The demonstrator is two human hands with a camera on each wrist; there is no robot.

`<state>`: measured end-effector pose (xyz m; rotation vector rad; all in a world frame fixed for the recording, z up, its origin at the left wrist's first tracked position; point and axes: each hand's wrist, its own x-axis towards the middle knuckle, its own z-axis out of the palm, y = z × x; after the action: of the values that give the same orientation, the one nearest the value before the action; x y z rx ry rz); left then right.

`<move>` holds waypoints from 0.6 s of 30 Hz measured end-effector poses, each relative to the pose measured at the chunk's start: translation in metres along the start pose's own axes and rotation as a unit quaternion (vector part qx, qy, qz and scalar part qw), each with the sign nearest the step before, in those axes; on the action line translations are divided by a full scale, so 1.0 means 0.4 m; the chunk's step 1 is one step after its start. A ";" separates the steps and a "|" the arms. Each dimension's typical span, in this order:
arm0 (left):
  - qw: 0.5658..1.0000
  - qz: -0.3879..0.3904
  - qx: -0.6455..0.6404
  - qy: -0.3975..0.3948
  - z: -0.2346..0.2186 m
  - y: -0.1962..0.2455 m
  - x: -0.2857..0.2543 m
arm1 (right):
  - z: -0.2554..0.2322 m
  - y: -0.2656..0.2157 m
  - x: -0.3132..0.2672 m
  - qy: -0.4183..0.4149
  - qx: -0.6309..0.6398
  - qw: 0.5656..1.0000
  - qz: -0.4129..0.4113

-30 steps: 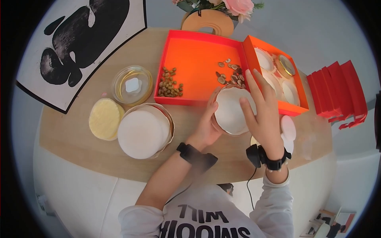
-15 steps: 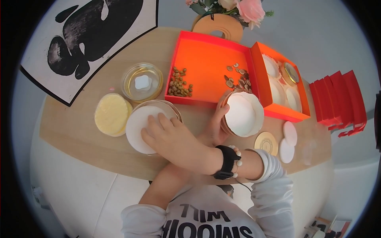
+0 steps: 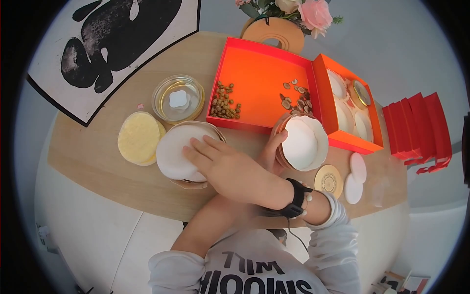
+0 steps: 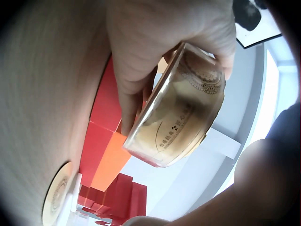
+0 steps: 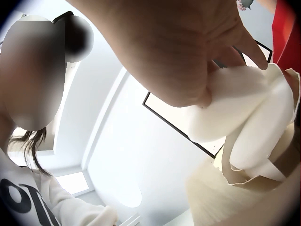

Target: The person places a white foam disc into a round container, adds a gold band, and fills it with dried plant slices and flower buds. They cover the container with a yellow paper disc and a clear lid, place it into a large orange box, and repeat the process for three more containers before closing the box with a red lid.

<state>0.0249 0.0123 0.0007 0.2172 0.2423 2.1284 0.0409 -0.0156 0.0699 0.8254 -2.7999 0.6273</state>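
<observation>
Right hand point(image 3: 232, 171) has crossed from clear cup point(image 4: 181, 113) to white pads point(image 3: 176, 152), now pinching them at paper-lined bowl point(image 3: 195, 185) on table point(image 3: 122, 188); left hand point(image 3: 270, 154) clamped round clear cup, near orange box point(image 3: 259, 73).

Perhaps a home or studio, with pink flowers point(image 3: 315, 14) and framed black-and-white art point(image 3: 112, 44) around a wooden table point(image 3: 98, 186).
</observation>
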 end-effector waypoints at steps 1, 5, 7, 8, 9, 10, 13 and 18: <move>1.000 -0.002 0.000 -0.005 -0.004 0.000 0.001 | -0.008 0.002 0.000 -0.001 0.017 1.000 0.005; 1.000 -0.011 -0.012 -0.026 -0.032 -0.007 0.015 | -0.033 0.002 -0.004 0.039 0.140 0.986 0.085; 0.999 -0.014 -0.015 -0.032 -0.043 -0.012 0.019 | -0.059 0.002 -0.004 0.026 0.233 0.961 0.146; 0.999 -0.015 -0.016 -0.035 -0.047 -0.016 0.023 | -0.064 0.003 -0.006 0.046 0.242 0.959 0.141; 0.999 -0.015 -0.019 -0.037 -0.051 -0.020 0.024 | -0.067 0.005 -0.008 0.067 0.251 0.956 0.137; 0.999 -0.015 -0.021 -0.039 -0.053 -0.020 0.022 | -0.073 0.006 -0.011 0.088 0.260 0.953 0.132; 0.998 -0.018 -0.021 -0.055 -0.068 -0.033 0.024 | -0.126 0.004 -0.034 0.097 0.239 0.959 0.119; 0.994 0.042 0.041 -0.093 -0.071 -0.041 0.021 | -0.186 0.014 -0.153 0.264 0.137 0.949 0.101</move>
<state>0.0269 0.0255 -0.0304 0.4801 0.2149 2.1674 0.0913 0.0508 0.1190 0.3325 -2.3431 1.1018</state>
